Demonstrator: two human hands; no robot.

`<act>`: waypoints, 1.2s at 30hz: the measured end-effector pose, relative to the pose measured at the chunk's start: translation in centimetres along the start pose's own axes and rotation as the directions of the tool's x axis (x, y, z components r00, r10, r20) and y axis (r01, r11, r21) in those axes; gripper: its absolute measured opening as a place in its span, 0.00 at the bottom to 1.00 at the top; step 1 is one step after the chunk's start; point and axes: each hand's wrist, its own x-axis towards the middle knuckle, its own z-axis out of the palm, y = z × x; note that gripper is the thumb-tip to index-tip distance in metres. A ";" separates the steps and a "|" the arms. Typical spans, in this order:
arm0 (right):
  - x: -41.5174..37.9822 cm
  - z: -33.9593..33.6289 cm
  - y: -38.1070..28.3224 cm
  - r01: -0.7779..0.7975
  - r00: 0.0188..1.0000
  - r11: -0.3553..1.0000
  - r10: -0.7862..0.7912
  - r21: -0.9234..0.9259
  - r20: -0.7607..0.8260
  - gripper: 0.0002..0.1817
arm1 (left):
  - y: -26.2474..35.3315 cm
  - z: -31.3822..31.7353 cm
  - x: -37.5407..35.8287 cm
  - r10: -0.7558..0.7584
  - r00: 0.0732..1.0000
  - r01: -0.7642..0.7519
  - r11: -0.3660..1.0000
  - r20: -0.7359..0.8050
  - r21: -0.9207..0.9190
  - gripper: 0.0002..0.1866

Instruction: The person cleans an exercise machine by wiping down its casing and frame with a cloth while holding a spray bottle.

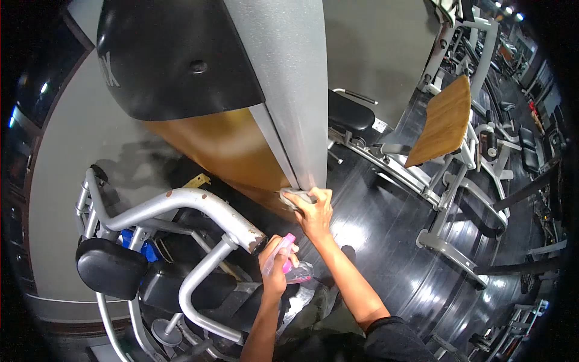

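My left hand (274, 267) is wrapped round a spray bottle with a pink trigger head and a clear body (300, 273), held low in front of me. Higher up, my right hand (315, 212) presses a crumpled light grey cloth (292, 198) against the lower part of a tall grey machine column (295, 90). The fingers are closed over the cloth, which partly hides it. Beside the column is a glossy amber-brown panel (223, 142), under a black cover (181, 60).
A silver tubular frame (193, 202) with worn paint stands close to my left hand, with black pads (111, 265) behind. To the right are a bench (350, 111), a machine with a brown board (446, 123), and shiny dark flooring (386, 253).
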 end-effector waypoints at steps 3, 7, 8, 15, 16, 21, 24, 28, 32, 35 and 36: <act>-1.4 0.1 2.0 -0.016 0.992 1.000 0.016 0.000 0.126 0.36 | -0.1 0.0 -0.1 -0.011 1.000 0.011 1.000 0.000 -0.005 0.20; 3.2 -3.1 -0.3 -0.021 0.999 0.997 0.017 0.080 0.051 0.35 | -0.7 -0.3 -0.4 -0.019 1.000 0.018 0.999 0.002 0.050 0.19; 4.6 -4.1 -0.9 -0.023 1.000 0.993 0.022 0.117 0.008 0.34 | -1.0 -0.5 -0.5 -0.004 1.000 0.002 0.996 0.023 0.085 0.20; -0.8 -0.4 2.4 -0.174 0.984 0.957 0.163 0.232 0.067 0.31 | -1.6 -0.5 -0.9 -0.022 1.000 0.022 0.998 0.006 0.066 0.20; -2.3 0.2 3.2 -0.242 0.963 0.947 0.207 0.210 0.174 0.29 | -1.6 -0.5 -0.9 -0.022 1.000 0.022 0.997 0.004 0.071 0.20; -4.0 -0.1 4.6 -0.367 0.915 0.873 0.277 0.321 0.293 0.26 | -1.9 -0.1 -1.1 -0.070 0.997 0.072 0.996 -0.040 0.060 0.22; -1.7 -1.3 3.4 -0.323 0.940 0.755 0.329 0.570 0.097 0.23 | -2.6 0.0 -1.0 -0.095 0.994 0.098 0.992 -0.049 0.073 0.20; 0.2 -1.4 2.0 -0.383 0.831 0.708 0.545 0.593 -0.114 0.21 | -3.5 0.6 -0.8 -0.123 0.990 0.128 0.988 -0.063 0.085 0.21; -1.9 1.4 3.2 -0.548 0.767 0.596 0.639 0.588 0.067 0.17 | -3.5 1.7 -0.6 -0.167 0.972 0.179 0.982 -0.162 0.057 0.24; -5.6 4.3 4.5 -0.662 0.598 0.380 0.788 0.646 0.149 0.17 | -3.6 2.2 -0.4 -0.193 0.958 0.217 0.972 -0.213 0.095 0.24; -5.3 4.0 5.3 -0.718 0.536 0.304 0.815 0.627 0.219 0.19 | -3.7 2.4 -0.3 -0.196 0.958 0.221 0.970 -0.211 0.100 0.24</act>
